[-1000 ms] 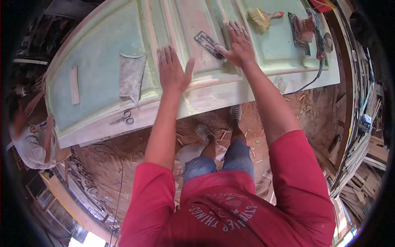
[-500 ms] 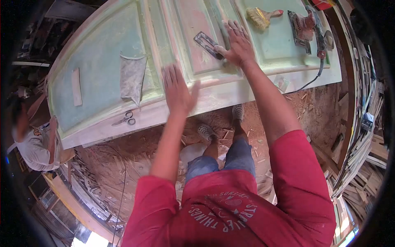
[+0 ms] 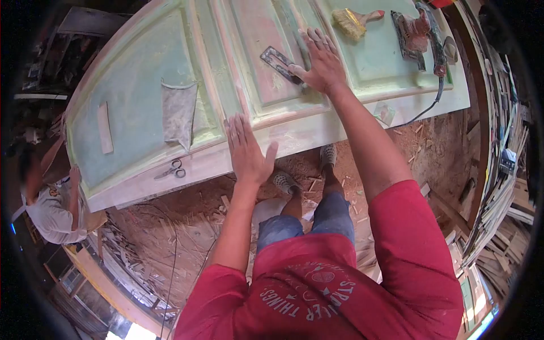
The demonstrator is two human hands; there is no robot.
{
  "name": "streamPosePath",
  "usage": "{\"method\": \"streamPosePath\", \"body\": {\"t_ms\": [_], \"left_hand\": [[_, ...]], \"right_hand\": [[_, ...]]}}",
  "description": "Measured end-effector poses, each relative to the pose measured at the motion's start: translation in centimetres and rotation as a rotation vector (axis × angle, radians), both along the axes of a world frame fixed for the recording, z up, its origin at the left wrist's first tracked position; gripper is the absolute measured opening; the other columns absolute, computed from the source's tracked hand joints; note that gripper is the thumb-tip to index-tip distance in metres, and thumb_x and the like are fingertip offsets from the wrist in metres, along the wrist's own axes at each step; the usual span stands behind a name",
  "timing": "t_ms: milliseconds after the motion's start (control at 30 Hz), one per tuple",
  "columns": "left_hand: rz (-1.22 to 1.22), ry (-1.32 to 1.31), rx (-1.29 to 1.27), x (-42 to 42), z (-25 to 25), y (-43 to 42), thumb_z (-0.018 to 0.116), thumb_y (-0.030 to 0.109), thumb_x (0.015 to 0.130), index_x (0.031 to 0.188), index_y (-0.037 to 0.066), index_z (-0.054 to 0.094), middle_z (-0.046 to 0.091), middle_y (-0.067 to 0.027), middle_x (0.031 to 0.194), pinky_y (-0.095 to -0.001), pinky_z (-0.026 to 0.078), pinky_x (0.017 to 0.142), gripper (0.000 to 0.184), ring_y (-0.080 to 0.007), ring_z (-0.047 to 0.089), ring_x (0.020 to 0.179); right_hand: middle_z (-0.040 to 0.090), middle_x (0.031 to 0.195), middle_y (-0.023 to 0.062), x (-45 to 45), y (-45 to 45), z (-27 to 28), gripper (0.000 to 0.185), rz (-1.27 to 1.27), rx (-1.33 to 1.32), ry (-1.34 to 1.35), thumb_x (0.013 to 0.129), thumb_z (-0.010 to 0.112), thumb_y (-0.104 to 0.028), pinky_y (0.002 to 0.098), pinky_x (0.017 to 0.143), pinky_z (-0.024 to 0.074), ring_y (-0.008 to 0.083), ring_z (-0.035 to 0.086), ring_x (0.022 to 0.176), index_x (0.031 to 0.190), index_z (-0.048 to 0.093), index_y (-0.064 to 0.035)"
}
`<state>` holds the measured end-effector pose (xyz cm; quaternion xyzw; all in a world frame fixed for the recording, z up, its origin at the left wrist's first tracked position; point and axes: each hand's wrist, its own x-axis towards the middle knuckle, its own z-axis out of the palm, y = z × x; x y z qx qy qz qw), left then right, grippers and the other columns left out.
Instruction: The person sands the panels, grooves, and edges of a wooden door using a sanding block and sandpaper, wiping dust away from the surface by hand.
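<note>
A large panelled wooden door, pale green and pink, lies in front of me. My right hand is spread flat on its middle mouldings, fingers stretched. Beside that thumb is a dark rectangular block with a pale slot; the thumb reaches its end. Near the door's close edge my left hand is open with fingers outstretched, holding nothing; whether it touches the wood I cannot tell. Left of it lie a worn grey sheet, a pair of scissors and a thin wooden strip.
A bristle brush and a corded power sander rest on the door's right part, the cord hanging over its edge. A person is at the far left. Stacked wood lines the right; offcuts litter the floor.
My left hand has drawn back toward me to the door's near edge. My right hand stays at nearly the same spot on the mouldings.
</note>
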<state>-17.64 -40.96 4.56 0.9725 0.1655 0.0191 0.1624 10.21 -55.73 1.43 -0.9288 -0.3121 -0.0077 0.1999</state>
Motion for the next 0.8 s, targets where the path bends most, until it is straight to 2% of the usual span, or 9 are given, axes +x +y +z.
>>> {"method": "streamPosePath", "body": {"t_ms": [67,167,267,367,467,567,667,800], "left_hand": [[0.005,-0.036,0.022,0.9,0.0,0.2,0.057,0.062,0.102,0.169,-0.014,0.014,0.021,-0.0366,0.175,-0.0576,0.007,0.137,0.111,-0.0488,0.015,0.166],[0.031,-0.022,0.033,7.5,-1.4,4.8,0.054,0.064,0.103,0.166,-0.017,0.019,0.021,-0.0365,0.175,-0.0592,0.006,0.137,0.109,-0.0505,0.012,0.166],[0.020,-0.081,-0.029,7.0,-1.7,5.1,0.055,0.066,0.103,0.165,-0.017,0.022,0.025,-0.0361,0.174,-0.0580,0.007,0.137,0.109,-0.0500,0.015,0.166],[-0.005,-0.055,0.041,0.0,-0.4,0.4,0.056,0.057,0.106,0.166,-0.015,0.025,0.028,-0.0362,0.173,-0.0547,0.010,0.137,0.099,-0.0482,0.019,0.165],[0.000,-0.076,0.063,0.8,-0.1,0.1,0.056,0.057,0.106,0.166,-0.016,0.025,0.027,-0.0360,0.174,-0.0542,0.010,0.137,0.099,-0.0498,0.018,0.165],[0.003,-0.037,0.050,7.7,-1.2,5.1,0.057,0.059,0.104,0.168,-0.014,0.017,0.019,-0.0351,0.177,-0.0556,0.008,0.137,0.106,-0.0508,0.012,0.166],[0.018,-0.035,-0.034,9.6,-1.1,6.4,0.058,0.061,0.103,0.169,-0.014,0.014,0.016,-0.0345,0.178,-0.0554,0.007,0.137,0.109,-0.0498,0.010,0.167],[0.011,0.008,0.062,1.9,-0.5,1.6,0.056,0.064,0.104,0.167,-0.015,0.019,0.020,-0.0347,0.177,-0.0537,0.009,0.137,0.108,-0.0470,0.014,0.167]], "right_hand": [[0.032,0.179,0.0134,-0.4,-0.3,-0.4,0.105,0.011,0.008,-0.005,0.091,0.073,-0.065,0.0422,0.139,0.0143,0.0273,0.022,0.168,0.174,0.031,-0.0145],[0.032,0.179,0.0138,0.3,-0.1,-0.4,0.106,0.019,0.026,-0.040,0.091,0.074,-0.064,0.0424,0.139,0.0151,0.0279,0.023,0.168,0.174,0.031,-0.0147],[0.032,0.179,0.0139,0.2,-0.3,-0.6,0.105,0.028,0.034,-0.034,0.090,0.075,-0.062,0.0427,0.138,0.0169,0.0284,0.024,0.168,0.173,0.031,-0.0149],[0.032,0.179,0.0135,-0.1,0.0,0.0,0.105,0.016,0.028,-0.011,0.090,0.076,-0.062,0.0431,0.138,0.0186,0.0286,0.024,0.168,0.173,0.033,-0.0153],[0.031,0.180,0.0127,0.4,-0.4,0.0,0.105,0.000,0.012,-0.003,0.090,0.074,-0.063,0.0417,0.139,0.0153,0.0274,0.022,0.168,0.174,0.031,-0.0173],[0.028,0.181,0.0118,0.1,0.1,-0.4,0.105,0.020,0.008,-0.011,0.091,0.072,-0.065,0.0407,0.140,0.0128,0.0258,0.021,0.169,0.175,0.028,-0.0186],[0.028,0.181,0.0119,0.1,-0.3,-0.2,0.105,0.008,0.004,-0.007,0.092,0.072,-0.066,0.0406,0.140,0.0130,0.0256,0.021,0.169,0.175,0.028,-0.0187],[0.030,0.180,0.0124,0.0,0.2,-0.3,0.104,0.001,-0.004,-0.002,0.092,0.071,-0.066,0.0409,0.139,0.0141,0.0264,0.021,0.169,0.175,0.028,-0.0191]]}}
